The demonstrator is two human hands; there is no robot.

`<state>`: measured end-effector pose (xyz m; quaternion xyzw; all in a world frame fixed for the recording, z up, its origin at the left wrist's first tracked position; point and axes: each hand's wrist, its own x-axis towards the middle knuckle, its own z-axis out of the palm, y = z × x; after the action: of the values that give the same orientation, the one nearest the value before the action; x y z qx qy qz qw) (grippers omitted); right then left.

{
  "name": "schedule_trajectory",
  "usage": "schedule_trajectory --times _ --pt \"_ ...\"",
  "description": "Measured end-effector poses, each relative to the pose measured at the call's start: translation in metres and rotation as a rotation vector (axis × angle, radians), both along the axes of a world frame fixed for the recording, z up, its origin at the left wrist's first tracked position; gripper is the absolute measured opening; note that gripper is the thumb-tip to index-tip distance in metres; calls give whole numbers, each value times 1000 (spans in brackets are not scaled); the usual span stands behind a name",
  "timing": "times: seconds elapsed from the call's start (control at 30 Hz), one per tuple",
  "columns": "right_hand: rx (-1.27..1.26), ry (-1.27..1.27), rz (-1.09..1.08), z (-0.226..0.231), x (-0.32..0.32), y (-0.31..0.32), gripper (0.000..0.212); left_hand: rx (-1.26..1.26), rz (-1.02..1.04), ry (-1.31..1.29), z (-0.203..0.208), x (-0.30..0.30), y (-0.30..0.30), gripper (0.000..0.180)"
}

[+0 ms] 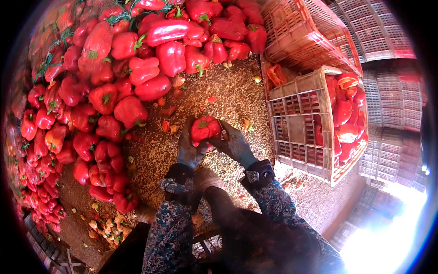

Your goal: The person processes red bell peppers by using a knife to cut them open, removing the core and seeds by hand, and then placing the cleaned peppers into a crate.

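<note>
The gloved left hand (190, 148) grips a red pepper (205, 129) from below, fingers closed around it, held above the seed-strewn ground (237, 98). The gloved right hand (235, 145) touches the pepper's right side, fingers curled around something thin, too small to make out. A big pepper pile (114, 68) lies to the left; a crate (303, 128) with cut peppers stands on the right

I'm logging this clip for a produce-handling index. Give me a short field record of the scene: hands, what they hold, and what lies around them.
left hand: gloved left hand grips a glossy red bell pepper
right hand: gloved right hand at the same pepper's side; any tool in it is too small to tell
heap: large pile of red peppers on the person's left
crate: slatted plastic crate on the right, holding red pepper pieces
ground: seed-strewn floor
</note>
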<state>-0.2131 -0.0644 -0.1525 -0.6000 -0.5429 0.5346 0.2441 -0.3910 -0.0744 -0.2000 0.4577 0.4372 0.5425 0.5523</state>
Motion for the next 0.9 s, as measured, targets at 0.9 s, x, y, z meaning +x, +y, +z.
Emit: schedule_trajectory --times 0.9 --pt "-470 784 -350 -32 67 -35 79 -573 -232 -833 1 -11 -51 69"
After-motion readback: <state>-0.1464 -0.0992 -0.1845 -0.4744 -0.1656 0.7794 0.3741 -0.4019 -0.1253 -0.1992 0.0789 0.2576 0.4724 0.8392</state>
